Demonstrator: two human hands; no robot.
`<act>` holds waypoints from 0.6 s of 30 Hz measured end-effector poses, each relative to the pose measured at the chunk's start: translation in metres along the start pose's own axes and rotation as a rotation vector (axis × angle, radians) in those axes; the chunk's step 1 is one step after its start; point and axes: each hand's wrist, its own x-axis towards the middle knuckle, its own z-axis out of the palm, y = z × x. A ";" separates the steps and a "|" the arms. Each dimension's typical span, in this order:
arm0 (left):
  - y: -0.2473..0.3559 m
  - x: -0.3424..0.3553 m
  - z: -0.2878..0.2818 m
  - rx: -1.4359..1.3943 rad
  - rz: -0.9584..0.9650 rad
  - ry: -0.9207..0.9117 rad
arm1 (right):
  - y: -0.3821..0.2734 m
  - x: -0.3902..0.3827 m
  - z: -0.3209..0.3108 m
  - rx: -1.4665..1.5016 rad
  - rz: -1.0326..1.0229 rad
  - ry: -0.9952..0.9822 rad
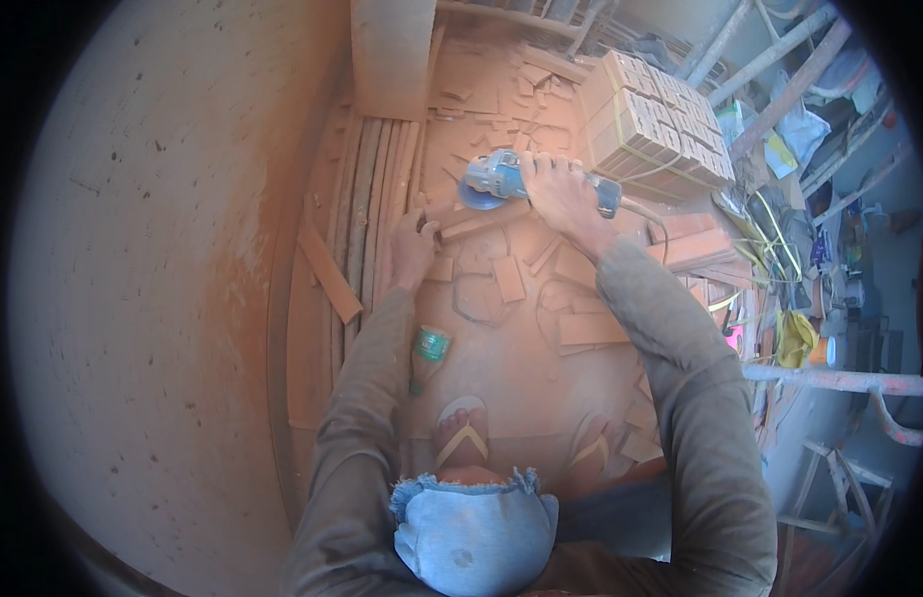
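Note:
My right hand (569, 204) is wrapped round the body of a blue-grey angle grinder (500, 175), its cord trailing off to the right. The grinder's round disc (478, 196) meets or sits just over a narrow reddish clay tile (489, 218); the exact contact is hard to make out through the dust. At the tile's left end, my left hand (413, 249) is closed on it, fingers bent near its edge. Dust-covered tile offcuts (508, 279) lie just below the tile, on the near side.
Strapped stacks of tiles (652, 129) stand at the far right. Long poles (367, 214) and a board (392, 60) lie along the left wall. A plastic bottle (430, 345) with a green label lies near my sandalled feet. Metal frames (780, 60) line the right side.

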 end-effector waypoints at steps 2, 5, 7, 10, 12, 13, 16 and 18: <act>0.007 0.000 0.000 -0.024 -0.056 -0.046 | 0.000 -0.001 0.001 -0.005 -0.015 0.030; 0.002 0.000 -0.005 -0.024 -0.086 -0.046 | -0.006 0.003 -0.002 0.008 -0.032 0.050; 0.002 -0.001 -0.004 -0.026 -0.034 -0.010 | -0.007 0.004 0.000 0.014 -0.028 0.053; 0.003 -0.001 -0.004 -0.037 -0.008 -0.010 | -0.009 0.004 0.002 -0.005 -0.030 0.018; 0.005 -0.002 -0.003 0.000 0.001 0.000 | -0.010 0.004 0.003 0.013 -0.029 0.039; 0.007 -0.001 -0.002 0.017 0.006 0.005 | -0.010 0.004 0.004 0.022 -0.029 0.049; 0.002 0.001 -0.002 -0.012 0.027 -0.006 | -0.010 0.005 0.007 0.019 -0.039 0.024; 0.003 0.000 -0.001 0.012 0.007 0.003 | -0.012 0.006 0.011 0.005 -0.040 0.044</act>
